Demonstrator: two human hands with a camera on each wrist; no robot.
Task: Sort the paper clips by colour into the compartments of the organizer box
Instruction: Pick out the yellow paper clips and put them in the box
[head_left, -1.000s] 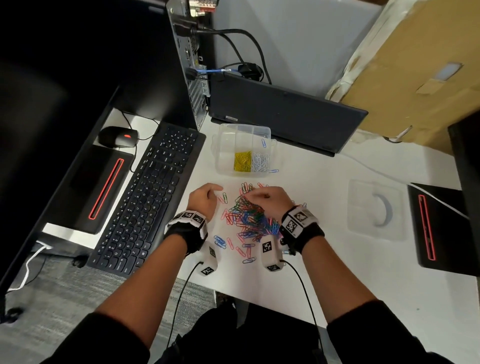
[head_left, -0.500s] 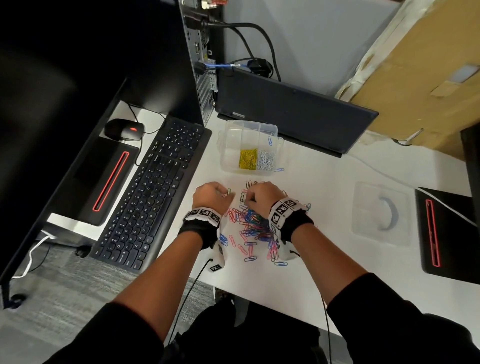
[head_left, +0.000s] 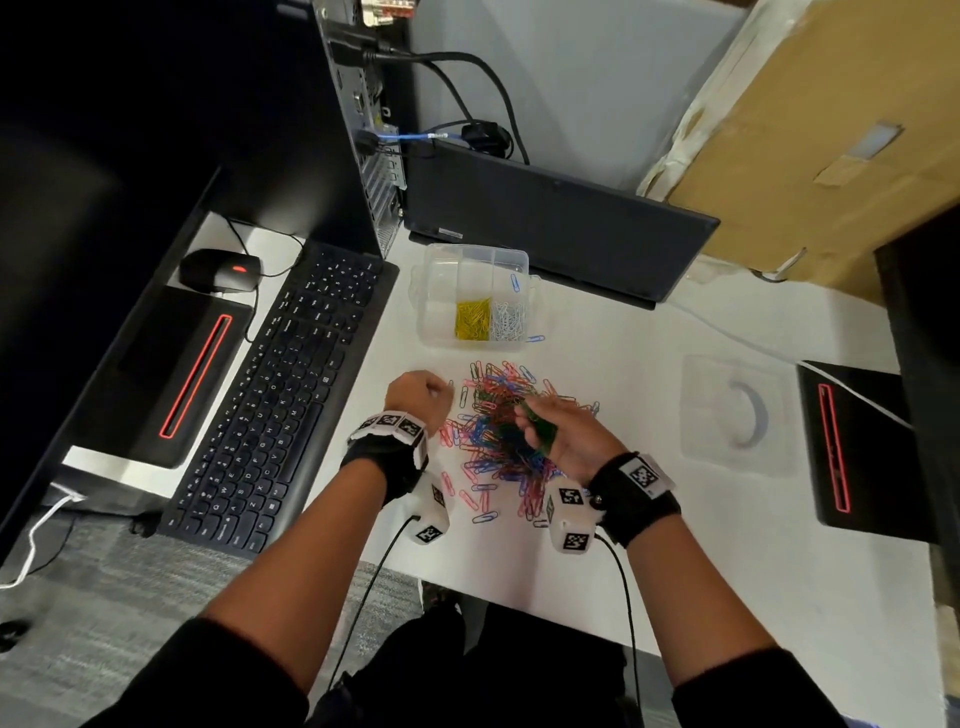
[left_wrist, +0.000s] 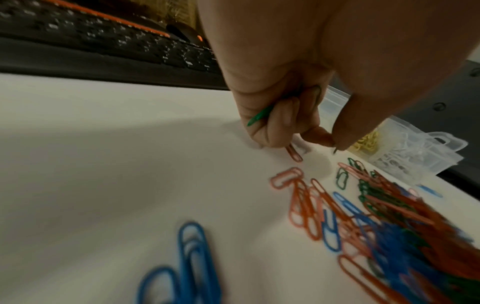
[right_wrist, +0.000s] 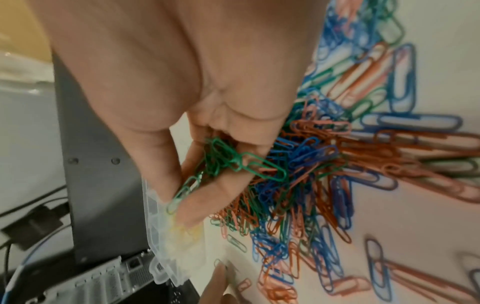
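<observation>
A pile of red, blue, green and pink paper clips (head_left: 501, 426) lies on the white desk, spread wide in the right wrist view (right_wrist: 337, 164). My right hand (head_left: 550, 431) is lifted over the pile, palm turned up, and holds a bunch of green clips (right_wrist: 226, 158) in its curled fingers. At the pile's left edge my left hand (head_left: 418, 397) is curled down onto the desk and grips a green clip (left_wrist: 257, 119). The clear organizer box (head_left: 475, 260) stands beyond the pile, with yellow clips (head_left: 472, 319) and white clips (head_left: 509, 322) in its two near compartments.
A black keyboard (head_left: 275, 395) lies left of the pile, a mouse (head_left: 221, 270) behind it. A laptop (head_left: 556, 228) stands behind the box. A clear lid (head_left: 737, 410) lies to the right, a black device (head_left: 852, 441) beyond it. A blue clip (head_left: 535, 339) lies beside the box.
My right hand has risen off the pile and turned palm up with green clips in it. The left hand stays curled at the pile's left edge.
</observation>
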